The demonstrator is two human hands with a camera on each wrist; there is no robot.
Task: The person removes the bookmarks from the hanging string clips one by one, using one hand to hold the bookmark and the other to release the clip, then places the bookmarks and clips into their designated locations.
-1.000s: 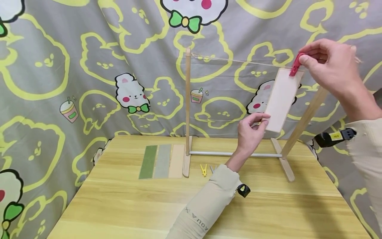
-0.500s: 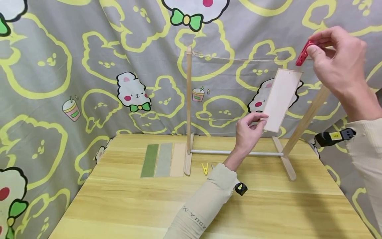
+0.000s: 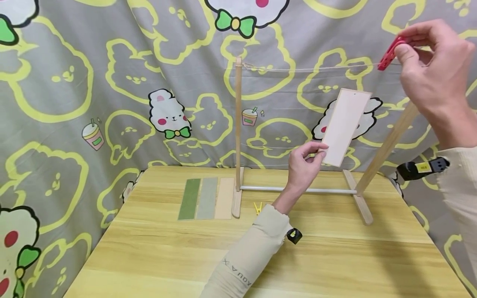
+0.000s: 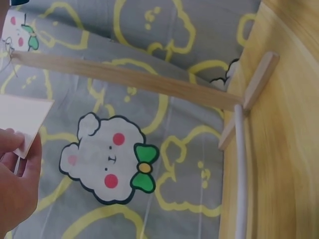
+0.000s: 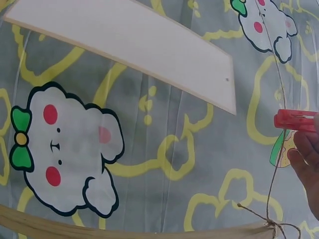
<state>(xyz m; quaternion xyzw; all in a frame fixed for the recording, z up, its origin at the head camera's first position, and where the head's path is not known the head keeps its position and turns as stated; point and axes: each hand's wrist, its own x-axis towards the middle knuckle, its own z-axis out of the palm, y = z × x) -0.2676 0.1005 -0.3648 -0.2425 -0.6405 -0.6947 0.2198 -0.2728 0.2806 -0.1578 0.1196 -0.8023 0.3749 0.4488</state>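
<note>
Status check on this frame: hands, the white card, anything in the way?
Left hand pinches white card by its lower corner, card off the string. Right hand pinches red clothespin at string height. Nothing between them.

The head view looks forward and down from above the near edge of the worktop (image 3: 156, 248), taking in the whole wooden stand (image 3: 238, 136) and the patterned curtain (image 3: 74, 82) behind. The left wrist view sits close and is turned sideways, so the worktop (image 4: 294, 149) runs up the right of the frame, with the stand's post (image 4: 129, 79) across the upper part. The right wrist view looks from very near at the curtain (image 5: 149, 164). All three share the pale card (image 3: 344, 126) (image 4: 22, 119) (image 5: 129, 45).
</note>
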